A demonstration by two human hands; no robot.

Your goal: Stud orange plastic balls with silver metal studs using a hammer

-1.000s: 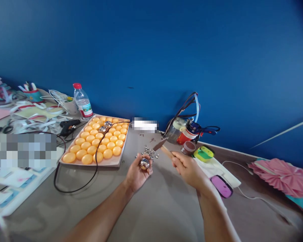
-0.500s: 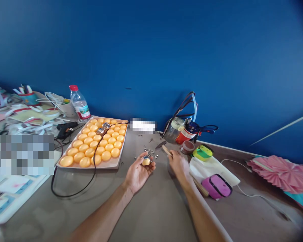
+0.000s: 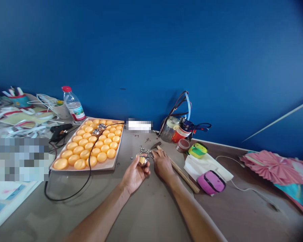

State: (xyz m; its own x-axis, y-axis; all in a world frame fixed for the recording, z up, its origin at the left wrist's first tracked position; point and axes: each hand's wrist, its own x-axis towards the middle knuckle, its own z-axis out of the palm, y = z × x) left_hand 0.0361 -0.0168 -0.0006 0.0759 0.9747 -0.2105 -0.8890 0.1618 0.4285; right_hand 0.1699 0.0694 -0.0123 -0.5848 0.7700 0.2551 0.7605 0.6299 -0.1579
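The left hand [image 3: 136,174] cradles a part-silvered ball [image 3: 142,160] just nearside of the stud pile [image 3: 144,150], seemingly to keep its yellow patch exposed. The right hand [image 3: 163,164] reaches the pile's right edge; I can't tell whether it pinches anything. The hammer [image 3: 184,175] lies to the pile's right, handily close.

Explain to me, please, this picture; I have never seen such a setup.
No machine, only a person. The camera, worn on the head, looks forward and down at a table. The left hand holds a ball, part orange, part silver. The right hand is at small silver bits, next to a hammer; whether it grips one I cannot tell. On the left lies a tray of orange balls with two silver ones among them, and a bottle stands behind it. A jar and a purple pouch are on the right.
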